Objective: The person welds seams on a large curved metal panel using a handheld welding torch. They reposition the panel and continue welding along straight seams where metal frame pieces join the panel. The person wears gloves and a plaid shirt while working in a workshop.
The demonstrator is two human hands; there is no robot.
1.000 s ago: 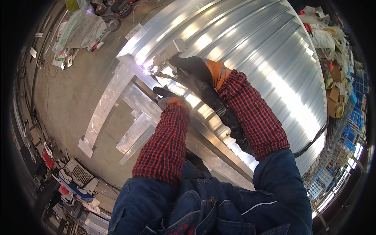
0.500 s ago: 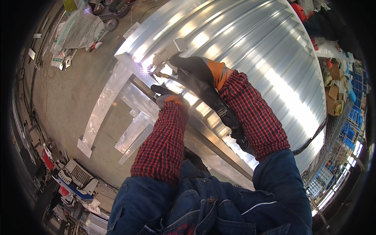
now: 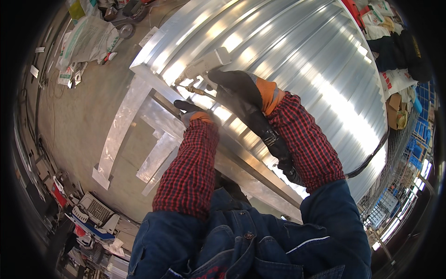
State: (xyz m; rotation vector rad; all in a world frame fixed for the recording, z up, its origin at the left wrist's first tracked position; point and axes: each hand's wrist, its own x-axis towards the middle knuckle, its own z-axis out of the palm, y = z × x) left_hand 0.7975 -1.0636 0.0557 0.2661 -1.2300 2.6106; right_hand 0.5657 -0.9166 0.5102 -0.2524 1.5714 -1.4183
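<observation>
"What is seen around the work in the head view?"

"A ribbed metal panel (image 3: 320, 69) is spread out, partly hidden by the red-checked right sleeve (image 3: 304, 139). A black hose (image 3: 276, 146) is run back alongside that sleeve. On the floor (image 3: 100, 93), at the upper left, a roll of tape (image 3: 126, 31) is seen beside a white bag (image 3: 88, 39)."

"And in the containers?"

"A cardboard box (image 3: 396, 109) is placed beyond the panel's right edge. Its contents cannot be made out, nor can those of the bag."

"Where is the torch?"

"The torch (image 3: 204, 65) is clamped in the gloved right hand (image 3: 239, 86). Its tip is pointed left, near the corner of the metal frame (image 3: 153, 79); whether metal is touched cannot be told."

"And the left hand (image 3: 191, 113)?"

"It is placed at the frame, just below the tip, with one finger stretched out. Whether the others are closed on metal cannot be told."
</observation>
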